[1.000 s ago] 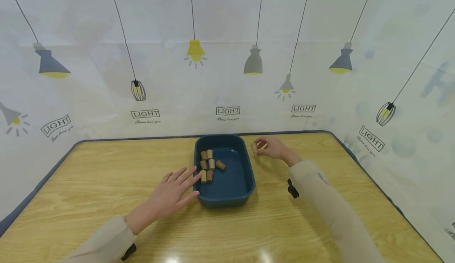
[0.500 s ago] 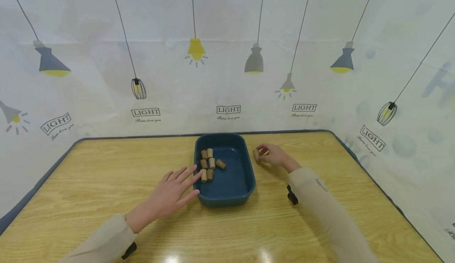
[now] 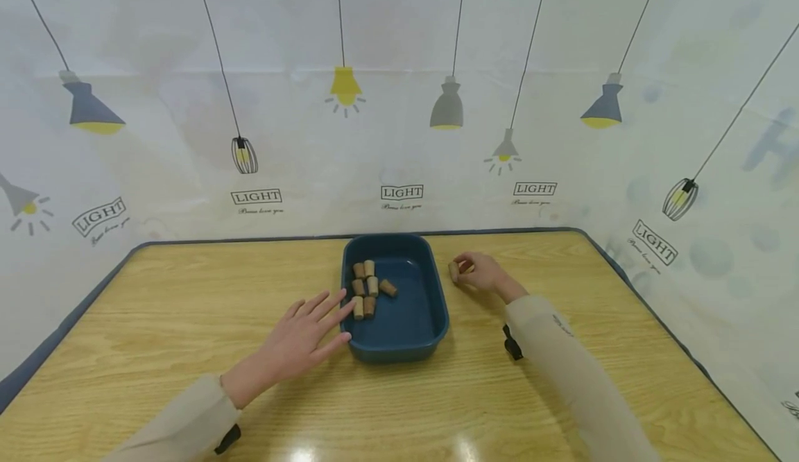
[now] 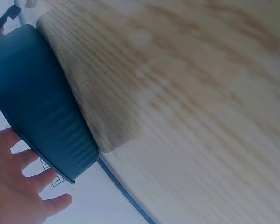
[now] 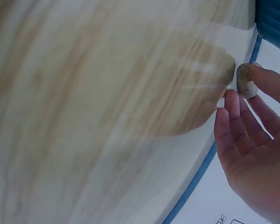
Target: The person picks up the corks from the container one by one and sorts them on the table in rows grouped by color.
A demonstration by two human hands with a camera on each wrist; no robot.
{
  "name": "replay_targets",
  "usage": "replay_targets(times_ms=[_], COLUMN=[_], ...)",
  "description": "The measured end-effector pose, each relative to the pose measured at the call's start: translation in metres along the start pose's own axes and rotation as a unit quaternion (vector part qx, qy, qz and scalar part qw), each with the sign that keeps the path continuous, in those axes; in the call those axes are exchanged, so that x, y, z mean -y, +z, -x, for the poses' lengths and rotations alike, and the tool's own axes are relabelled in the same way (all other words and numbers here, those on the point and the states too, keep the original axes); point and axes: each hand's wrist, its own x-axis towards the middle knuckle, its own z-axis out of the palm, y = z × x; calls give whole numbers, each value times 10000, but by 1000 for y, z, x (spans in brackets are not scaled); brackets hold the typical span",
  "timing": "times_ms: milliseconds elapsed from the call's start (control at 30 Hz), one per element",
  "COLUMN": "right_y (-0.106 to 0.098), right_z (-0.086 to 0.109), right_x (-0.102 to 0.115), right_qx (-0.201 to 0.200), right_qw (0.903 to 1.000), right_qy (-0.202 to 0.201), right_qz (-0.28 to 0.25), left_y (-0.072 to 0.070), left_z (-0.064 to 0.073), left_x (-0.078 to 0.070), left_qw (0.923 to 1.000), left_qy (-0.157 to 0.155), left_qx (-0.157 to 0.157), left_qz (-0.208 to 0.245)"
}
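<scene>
A deep blue rectangular tub (image 3: pixel 399 352) stands at the middle of the table. Along its left inner side, several corks (image 3: pixel 370 307) are grouped in pairs, and one more cork (image 3: pixel 388 288) lies tilted beside them. My left hand (image 3: pixel 299 340) has its fingers spread straight at the tub's left rim, overlapping a near cork in the head view. Right of the tub, my right hand (image 3: pixel 482 272) pinches a single cork (image 5: pixel 246 81) between thumb and fingers, close over the tabletop. In the left wrist view the fingers (image 4: pixel 25 158) reach along the tub's rim.
The wooden table (image 3: pixel 156 323) has a dark blue edge at the back and sides. Behind it hangs a pale backdrop (image 3: pixel 399 150) printed with lamps and lettering. Black straps (image 3: pixel 513 343) show at both sleeves.
My right hand has come down and slightly nearer with the cork, then shifted a touch to the right, away from the tub. The left hand stays in place.
</scene>
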Motion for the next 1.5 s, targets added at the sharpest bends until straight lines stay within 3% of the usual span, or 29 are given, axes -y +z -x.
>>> replay_targets(times_ms=[900, 1200, 1500], right_y=[-1, -8, -26], right_z=[-2, 1, -7], right_x=[1, 8, 29], right_qx=[112, 213, -195], right_qw=[9996, 9991, 9997], right_qy=[265, 368, -93], right_qz=[59, 10, -122], left_y=[3, 2, 0], left_z=[0, 0, 0], left_x=[1, 0, 0], left_qw=[10000, 10000, 9999], left_qy=[36, -13, -21], left_qx=[-86, 46, -23], left_qz=[-7, -27, -99])
